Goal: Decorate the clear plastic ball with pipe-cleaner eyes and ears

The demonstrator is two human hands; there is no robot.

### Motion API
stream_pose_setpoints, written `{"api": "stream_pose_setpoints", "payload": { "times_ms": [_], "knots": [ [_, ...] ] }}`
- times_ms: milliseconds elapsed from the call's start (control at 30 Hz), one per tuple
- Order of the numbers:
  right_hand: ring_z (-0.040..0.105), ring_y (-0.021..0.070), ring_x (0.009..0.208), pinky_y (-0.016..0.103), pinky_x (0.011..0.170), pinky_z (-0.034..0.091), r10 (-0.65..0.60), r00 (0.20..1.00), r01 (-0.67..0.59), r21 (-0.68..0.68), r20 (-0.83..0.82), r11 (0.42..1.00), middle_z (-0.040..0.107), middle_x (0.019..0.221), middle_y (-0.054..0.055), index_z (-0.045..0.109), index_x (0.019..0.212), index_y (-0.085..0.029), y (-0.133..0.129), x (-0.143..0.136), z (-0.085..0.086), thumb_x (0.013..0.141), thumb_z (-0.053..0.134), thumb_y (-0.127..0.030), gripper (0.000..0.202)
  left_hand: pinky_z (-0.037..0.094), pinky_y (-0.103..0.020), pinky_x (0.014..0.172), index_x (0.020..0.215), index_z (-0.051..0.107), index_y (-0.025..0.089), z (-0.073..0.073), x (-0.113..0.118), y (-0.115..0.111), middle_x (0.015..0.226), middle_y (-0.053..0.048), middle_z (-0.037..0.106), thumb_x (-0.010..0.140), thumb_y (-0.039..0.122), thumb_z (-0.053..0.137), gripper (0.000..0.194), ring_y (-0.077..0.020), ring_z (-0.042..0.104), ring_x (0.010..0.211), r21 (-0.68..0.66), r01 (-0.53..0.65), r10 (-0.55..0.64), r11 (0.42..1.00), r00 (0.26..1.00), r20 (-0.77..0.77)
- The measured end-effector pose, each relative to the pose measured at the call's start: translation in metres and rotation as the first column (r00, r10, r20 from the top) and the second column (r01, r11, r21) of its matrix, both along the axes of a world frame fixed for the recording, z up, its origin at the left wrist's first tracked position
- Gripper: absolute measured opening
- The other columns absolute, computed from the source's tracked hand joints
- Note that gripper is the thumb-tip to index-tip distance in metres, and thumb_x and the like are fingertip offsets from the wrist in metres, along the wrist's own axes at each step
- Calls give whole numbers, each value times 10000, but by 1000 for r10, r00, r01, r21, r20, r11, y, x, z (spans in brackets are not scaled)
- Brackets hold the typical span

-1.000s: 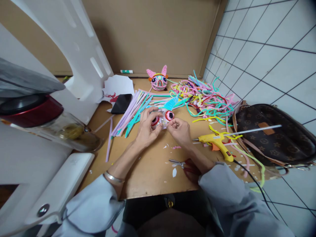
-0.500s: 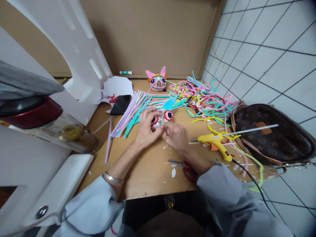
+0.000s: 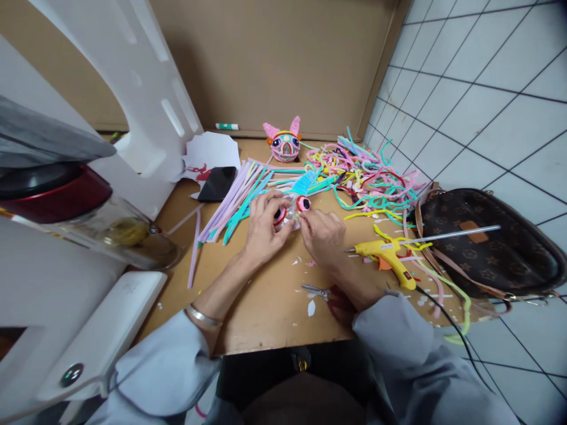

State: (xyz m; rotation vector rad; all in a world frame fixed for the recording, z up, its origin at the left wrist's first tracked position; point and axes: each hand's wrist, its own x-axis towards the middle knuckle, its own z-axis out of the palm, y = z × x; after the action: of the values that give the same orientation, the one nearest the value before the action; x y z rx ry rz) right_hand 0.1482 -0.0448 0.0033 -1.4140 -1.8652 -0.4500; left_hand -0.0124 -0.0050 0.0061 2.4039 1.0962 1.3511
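Observation:
A half-made craft animal head (image 3: 291,212) with a clear body lies in front of me. It has bulging red-rimmed eyes with black pupils, and a blue fuzzy piece (image 3: 305,183) shows behind it. My left hand (image 3: 264,227) is closed round its left side, with the thumb along the front edge. At its right side my right hand (image 3: 324,235) is closed in a pinch; whatever is between the fingertips is too small to make out. Red-handled scissors (image 3: 316,290) lie partly hidden under my right forearm.
A yellow glue gun (image 3: 390,255) lies on the right, beside a brown handbag (image 3: 496,254). Pipe cleaners lie in a sorted bundle (image 3: 230,203) and a tangled heap (image 3: 367,177). At the back sits a pink-eared craft head (image 3: 286,146). A phone (image 3: 218,183) and a glass jar (image 3: 137,233) are left.
My right hand has moved a little to the right, so its fingertips are now apart from my left thumb. My left hand keeps its hold on the craft head.

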Motion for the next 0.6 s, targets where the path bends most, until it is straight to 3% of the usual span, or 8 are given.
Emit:
{"api": "stream_pose_setpoints", "payload": {
  "times_ms": [267, 467, 600],
  "knots": [
    [580, 192, 703, 337, 686, 307, -70, 993, 74, -41, 98, 996, 694, 762, 69, 643, 833, -186, -2, -3, 2, 1003, 458, -201, 252, 396, -486, 1073, 1105, 607, 227, 0, 4, -6, 1286, -103, 580, 887, 334, 637, 245, -292, 512, 1228, 45, -25, 27, 999, 999, -36],
    [613, 197, 715, 318, 666, 311, -156, 974, 185, -184, 162, 965, 708, 769, 83, 648, 859, -174, -8, -8, 13, 971, 481, -191, 202, 388, -493, 1069, 1074, 613, 226, -2, 7, -8, 1276, -110, 584, 885, 335, 632, 219, -298, 512, 1206, 52, -29, 31, 998, 999, -38],
    [649, 199, 751, 303, 653, 328, -144, 984, 170, -301, 107, 938, 745, 846, 92, 664, 899, -172, -11, -8, 18, 956, 491, -197, 184, 392, -493, 1059, 1066, 616, 228, -2, 8, -9, 1267, -112, 585, 902, 363, 617, 213, -299, 513, 1198, 47, -33, 35, 998, 999, -40]
  ]
}}
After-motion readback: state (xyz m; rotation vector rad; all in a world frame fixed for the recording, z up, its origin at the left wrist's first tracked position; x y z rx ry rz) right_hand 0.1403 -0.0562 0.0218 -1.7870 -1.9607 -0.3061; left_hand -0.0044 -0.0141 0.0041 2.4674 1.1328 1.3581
